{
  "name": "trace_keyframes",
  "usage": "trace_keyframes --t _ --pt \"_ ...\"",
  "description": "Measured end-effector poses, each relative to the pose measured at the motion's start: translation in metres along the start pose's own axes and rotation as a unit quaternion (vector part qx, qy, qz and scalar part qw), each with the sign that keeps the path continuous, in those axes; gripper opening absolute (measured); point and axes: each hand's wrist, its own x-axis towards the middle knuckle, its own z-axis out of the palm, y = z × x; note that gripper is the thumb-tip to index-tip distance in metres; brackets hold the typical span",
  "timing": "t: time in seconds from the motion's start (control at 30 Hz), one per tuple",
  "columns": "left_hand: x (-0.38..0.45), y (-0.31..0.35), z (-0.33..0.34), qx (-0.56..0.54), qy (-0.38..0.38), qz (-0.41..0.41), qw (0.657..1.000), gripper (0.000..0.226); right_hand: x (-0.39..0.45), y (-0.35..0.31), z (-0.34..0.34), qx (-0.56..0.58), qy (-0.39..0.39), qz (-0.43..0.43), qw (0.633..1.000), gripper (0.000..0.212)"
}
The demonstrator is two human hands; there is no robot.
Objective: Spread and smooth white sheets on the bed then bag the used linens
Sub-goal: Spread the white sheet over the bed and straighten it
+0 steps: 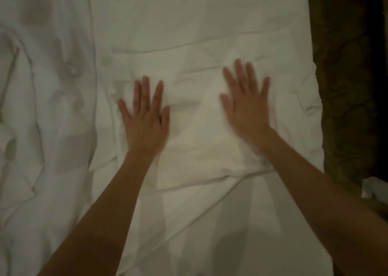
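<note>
A dark patterned floor (346, 87) borders the bed's creased white sheet (189, 24). My left hand (144, 120) and right hand (245, 105) press flat on it, fingers spread, well apart.

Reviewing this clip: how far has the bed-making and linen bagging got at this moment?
Done: a white sheet already lies spread over the bed. In hand: the left hand and right hand lie flat, fingers straight, on a creased, pillow-like raised part, apparently smoothing it; the right hand is blurred. Left: the rumpled linen on the left is full of folds. No bag shows, so bagging seems not begun.
</note>
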Motion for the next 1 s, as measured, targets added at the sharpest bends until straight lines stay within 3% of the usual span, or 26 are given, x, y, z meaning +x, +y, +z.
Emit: trace_keyframes --t 0.13,0.23,0.37,0.47,0.67,0.9,1.0 --pt "0.005 -0.013 -0.007 0.0 0.0 -0.069 0.998 0.057 -0.006 0.073 -0.014 0.002 -0.026 0.119 0.993 0.055" --pt "0.001 -0.002 -0.017 0.002 0.017 -0.113 0.993 0.061 -0.01 0.074 -0.023 -0.023 -0.016 0.179 0.983 0.055" --pt "-0.036 0.052 -0.01 -0.046 0.043 0.021 0.998 0.062 -0.037 -0.022 -0.028 0.033 0.039 0.078 0.996 0.059" --pt "-0.072 0.064 0.015 -0.009 0.001 0.079 0.997 0.061 -0.095 -0.094 -0.004 0.071 -0.002 -0.035 0.997 0.056" --pt "-0.103 0.007 0.025 0.02 -0.003 0.015 1.0 0.061 -0.13 -0.025 0.015 0.02 -0.046 -0.071 0.996 0.053" --pt "-0.12 -0.028 0.016 0.014 0.02 -0.027 0.999 0.057 -0.128 0.076 -0.004 0.026 -0.066 0.112 0.991 0.057" --pt "-0.119 -0.024 0.011 -0.064 0.055 -0.07 0.994 0.062 -0.131 0.094 -0.01 0.076 -0.064 0.206 0.973 0.063"
